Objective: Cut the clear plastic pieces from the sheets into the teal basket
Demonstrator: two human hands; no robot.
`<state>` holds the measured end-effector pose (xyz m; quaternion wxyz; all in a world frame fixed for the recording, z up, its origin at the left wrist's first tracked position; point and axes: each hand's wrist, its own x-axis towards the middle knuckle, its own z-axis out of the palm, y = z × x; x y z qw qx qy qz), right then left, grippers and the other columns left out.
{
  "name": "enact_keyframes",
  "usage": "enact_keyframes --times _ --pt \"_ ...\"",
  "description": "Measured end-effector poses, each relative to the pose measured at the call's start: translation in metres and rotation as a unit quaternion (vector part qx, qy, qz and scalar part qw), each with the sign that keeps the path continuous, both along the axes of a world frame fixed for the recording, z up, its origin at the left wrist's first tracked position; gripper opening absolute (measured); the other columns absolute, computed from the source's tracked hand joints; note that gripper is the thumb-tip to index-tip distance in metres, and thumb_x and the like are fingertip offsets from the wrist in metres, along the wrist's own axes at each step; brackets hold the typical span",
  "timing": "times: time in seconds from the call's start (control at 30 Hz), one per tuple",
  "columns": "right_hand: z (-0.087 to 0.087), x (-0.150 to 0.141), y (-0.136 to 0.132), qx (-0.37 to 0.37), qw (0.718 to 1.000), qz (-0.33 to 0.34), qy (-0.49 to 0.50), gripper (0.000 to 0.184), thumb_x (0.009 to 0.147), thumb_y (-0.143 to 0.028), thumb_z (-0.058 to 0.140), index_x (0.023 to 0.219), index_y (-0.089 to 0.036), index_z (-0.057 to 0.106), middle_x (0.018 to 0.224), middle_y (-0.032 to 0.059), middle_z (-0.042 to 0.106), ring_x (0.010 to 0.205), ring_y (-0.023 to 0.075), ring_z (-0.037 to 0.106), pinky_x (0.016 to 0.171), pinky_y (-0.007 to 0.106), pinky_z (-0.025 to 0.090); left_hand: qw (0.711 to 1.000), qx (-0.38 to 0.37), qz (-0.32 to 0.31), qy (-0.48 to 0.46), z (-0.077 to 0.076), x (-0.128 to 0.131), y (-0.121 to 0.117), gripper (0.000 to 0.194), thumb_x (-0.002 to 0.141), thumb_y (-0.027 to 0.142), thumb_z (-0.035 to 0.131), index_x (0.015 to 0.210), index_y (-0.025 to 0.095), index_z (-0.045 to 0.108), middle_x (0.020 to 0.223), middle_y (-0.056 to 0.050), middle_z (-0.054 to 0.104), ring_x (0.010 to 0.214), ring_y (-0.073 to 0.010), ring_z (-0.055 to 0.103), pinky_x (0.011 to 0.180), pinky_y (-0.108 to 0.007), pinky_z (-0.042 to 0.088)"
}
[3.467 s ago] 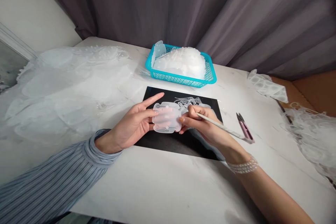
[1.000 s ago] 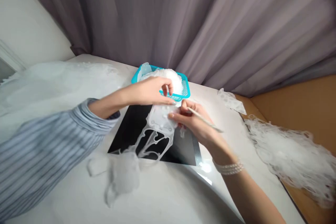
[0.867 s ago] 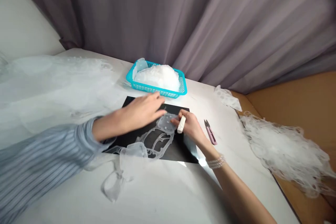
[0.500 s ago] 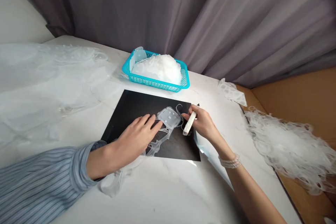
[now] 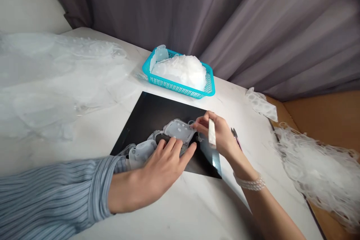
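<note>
A translucent, soft-looking plastic sheet with rounded pad shapes (image 5: 180, 129) lies on a black mat (image 5: 165, 107). My left hand (image 5: 165, 167) rests on its lower part, fingers spread and pressing down. A second rounded pad (image 5: 143, 150) shows beside that hand, to the left. At the upper pad's right edge, the thumb and fingers of my right hand (image 5: 215, 131) pinch together. A white, wrapped-looking stick handle (image 5: 212, 134) sticks out of this hand; its working end is hidden.
Behind the mat stands a blue basket (image 5: 180, 89) heaped with white translucent pieces. Translucent sheets (image 5: 64, 78) cover the left of the table. To the right are dark-tipped tweezers or scissors (image 5: 236, 137), a small sheet (image 5: 261, 105) and a heap of offcut strips (image 5: 317, 168) by a cardboard box (image 5: 323, 112).
The plastic sheet has shifted on the mat, bringing a second pad into view. My left hand has moved right and nearer me. My right fingers have come to the upper pad's edge.
</note>
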<state>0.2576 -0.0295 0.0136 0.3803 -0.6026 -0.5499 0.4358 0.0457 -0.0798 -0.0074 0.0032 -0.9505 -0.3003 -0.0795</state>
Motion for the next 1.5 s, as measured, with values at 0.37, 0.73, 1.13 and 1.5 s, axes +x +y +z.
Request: enact_keyframes --times 0.37,0.73,1.13,1.5 --pt "-0.021 0.028 -0.003 0.107 0.959 -0.078 -0.249 0.032 0.087 -0.040 0.063 0.072 -0.022 0.042 0.071 0.0002 0.063 0.063 0.0153 0.056 0.063 0.029 0.043 0.995 -0.072 -0.023 -0.072 0.002 -0.009 -0.004 0.057 0.094 0.011 0.041 0.151 0.014 0.035 0.150 -0.013 0.046 0.133 -0.0281 0.048 0.106 -0.042 0.042" --pt "0.002 0.002 -0.033 0.071 0.988 0.115 -0.075 0.044 0.103 -0.050 0.029 0.121 -0.026 0.060 0.113 0.0070 0.065 0.102 0.0209 0.063 0.092 0.039 0.050 0.997 0.019 0.069 -0.005 -0.024 -0.018 0.016 0.075 0.093 0.057 0.047 0.146 0.005 0.043 0.147 -0.031 0.042 0.139 -0.0421 0.039 0.113 -0.054 0.034" --pt "-0.012 -0.038 -0.018 0.083 0.987 0.103 -0.096 0.023 0.095 -0.036 0.058 0.105 -0.020 0.071 0.096 0.0059 0.074 0.083 0.0187 0.070 0.077 0.033 0.056 0.998 0.040 0.042 -0.020 -0.020 -0.032 0.021 0.070 0.095 0.056 0.043 0.137 0.001 0.053 0.142 -0.030 0.048 0.135 -0.0413 0.044 0.114 -0.053 0.031" --pt "-0.008 -0.049 -0.019 0.168 0.943 0.175 -0.229 0.022 0.099 -0.024 0.049 0.105 -0.019 0.070 0.090 0.0051 0.074 0.078 0.0179 0.069 0.073 0.032 0.056 0.998 0.047 0.037 0.017 -0.019 -0.034 0.019 0.068 0.099 0.053 0.035 0.139 0.000 0.047 0.146 -0.031 0.044 0.137 -0.0422 0.042 0.113 -0.056 0.028"
